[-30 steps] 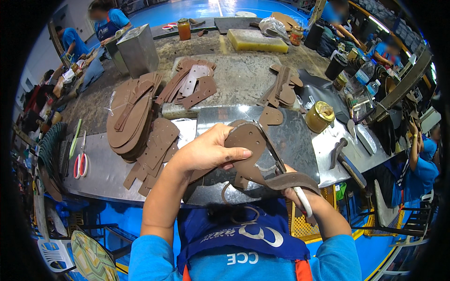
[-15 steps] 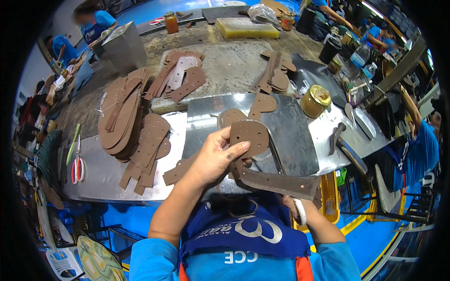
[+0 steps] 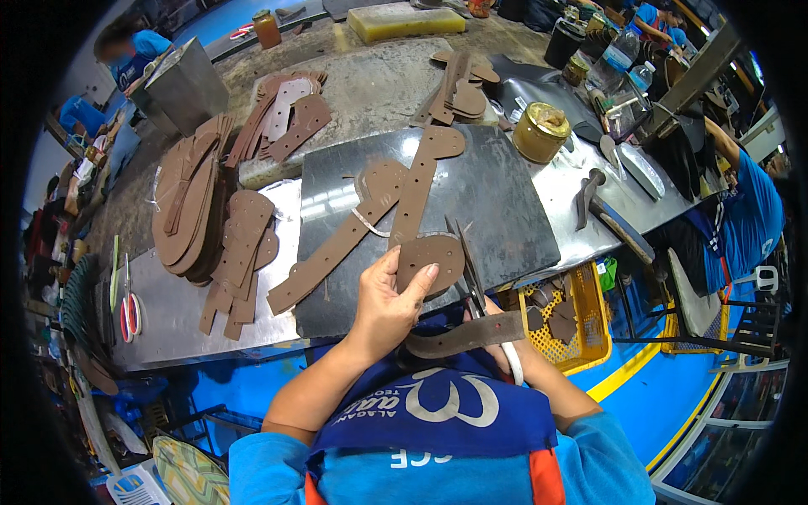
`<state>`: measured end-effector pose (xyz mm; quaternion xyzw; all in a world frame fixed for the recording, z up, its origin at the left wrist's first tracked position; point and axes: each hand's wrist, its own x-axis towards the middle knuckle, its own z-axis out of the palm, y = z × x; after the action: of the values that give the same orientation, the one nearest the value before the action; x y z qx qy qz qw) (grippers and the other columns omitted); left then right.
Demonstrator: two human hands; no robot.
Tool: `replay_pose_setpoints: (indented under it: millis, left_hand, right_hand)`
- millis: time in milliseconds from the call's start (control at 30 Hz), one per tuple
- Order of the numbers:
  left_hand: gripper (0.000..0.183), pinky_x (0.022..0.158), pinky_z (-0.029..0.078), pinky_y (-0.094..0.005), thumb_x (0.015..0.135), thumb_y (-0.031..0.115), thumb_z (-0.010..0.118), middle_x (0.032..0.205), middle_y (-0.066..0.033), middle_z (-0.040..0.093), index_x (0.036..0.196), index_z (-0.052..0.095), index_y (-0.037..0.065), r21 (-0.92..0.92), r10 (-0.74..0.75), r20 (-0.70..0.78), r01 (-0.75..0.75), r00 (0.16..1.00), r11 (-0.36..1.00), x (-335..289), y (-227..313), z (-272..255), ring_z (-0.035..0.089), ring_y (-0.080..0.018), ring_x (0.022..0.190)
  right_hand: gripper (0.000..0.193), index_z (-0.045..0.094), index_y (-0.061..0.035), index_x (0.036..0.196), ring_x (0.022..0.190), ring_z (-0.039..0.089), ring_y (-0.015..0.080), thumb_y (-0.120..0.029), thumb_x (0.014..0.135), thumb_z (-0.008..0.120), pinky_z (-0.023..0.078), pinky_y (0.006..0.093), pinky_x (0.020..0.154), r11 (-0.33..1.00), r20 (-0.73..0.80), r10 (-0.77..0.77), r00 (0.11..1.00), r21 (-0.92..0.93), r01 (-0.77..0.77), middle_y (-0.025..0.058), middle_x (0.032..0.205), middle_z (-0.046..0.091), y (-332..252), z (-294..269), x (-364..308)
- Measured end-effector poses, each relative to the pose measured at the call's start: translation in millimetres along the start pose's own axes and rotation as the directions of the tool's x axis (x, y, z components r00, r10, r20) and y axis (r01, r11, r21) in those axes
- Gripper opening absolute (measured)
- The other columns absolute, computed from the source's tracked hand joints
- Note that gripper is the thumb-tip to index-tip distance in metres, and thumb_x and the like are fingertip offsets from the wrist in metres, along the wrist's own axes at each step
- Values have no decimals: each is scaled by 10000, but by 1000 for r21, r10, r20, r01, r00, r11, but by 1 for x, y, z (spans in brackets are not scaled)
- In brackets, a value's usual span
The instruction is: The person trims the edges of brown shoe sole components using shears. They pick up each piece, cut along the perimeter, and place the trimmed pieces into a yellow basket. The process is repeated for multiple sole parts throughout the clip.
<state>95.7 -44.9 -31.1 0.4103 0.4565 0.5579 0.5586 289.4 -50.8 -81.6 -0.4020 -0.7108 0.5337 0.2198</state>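
Between its thumb and fingers, my left hand grips a brown leather strap piece with a wide, rounded, punched end. The strap's tail curves below, toward my right forearm. My right hand, partly hidden by that tail, holds scissors with a pale handle. Their dark blades point up, slightly parted, beside the rounded end's right edge. A thin pale trimming curls away from the piece's top edge. Two similar leather straps lie just beyond on the dark cutting plate.
Stacked brown leather cutouts lie at left, near red-and-white scissors. Further back are more leather pieces. A glue jar and a hammer are at right. A yellow crate with scraps stands below the table edge.
The strap piece has come down nearer my body, its tail swinging closer in. The scissor blades now show more fully at its right edge. The pale trimming has shifted to the left.
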Motion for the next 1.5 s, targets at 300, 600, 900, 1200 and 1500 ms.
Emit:
replay_pose_setpoints:
  millis: [300,600,900,1200,1500]
  left_hand:
    - [173,358,260,-172,842,92,562,658,-1,547,981,560,-9,43,-14,32,13,999,999,-3,-1,-4,371,-15,408]
    - [211,718,461,-250,800,77,591,880,-78,629,973,585,-42,222,-81,72,63,994,973,3,9,-21,558,-97,788]
    - [194,692,457,-249,786,72,593,822,-77,638,951,594,-30,325,-63,143,13,988,946,2,11,-24,557,-88,753]
    - [218,698,458,-263,774,90,592,810,-96,638,939,589,-52,336,-160,251,69,955,939,7,23,-39,559,-94,751]
    - [224,679,448,-243,772,89,613,823,-64,614,930,580,-66,421,-210,340,51,917,906,15,32,-43,536,-85,743]
  right_hand:
    - [260,441,-10,1048,821,448,140,-176,853,483,406,272,726,993,-27,89,996,-78,-91,61,920,488,-3,4,0]
    - [274,453,-27,981,710,555,383,-124,760,583,438,360,633,986,19,83,996,-147,-80,185,772,552,-16,-7,-5]
    - [287,429,-13,949,788,540,410,-166,770,593,421,411,682,997,55,-32,998,-72,36,187,805,549,-15,-13,1]
    - [340,423,-15,910,708,542,378,-266,773,607,420,406,651,993,133,63,989,-112,-48,176,741,536,-22,-20,-2]
    - [334,440,-18,885,645,531,373,-278,773,616,412,409,593,992,153,44,987,-126,-25,162,667,508,-20,-21,-1]
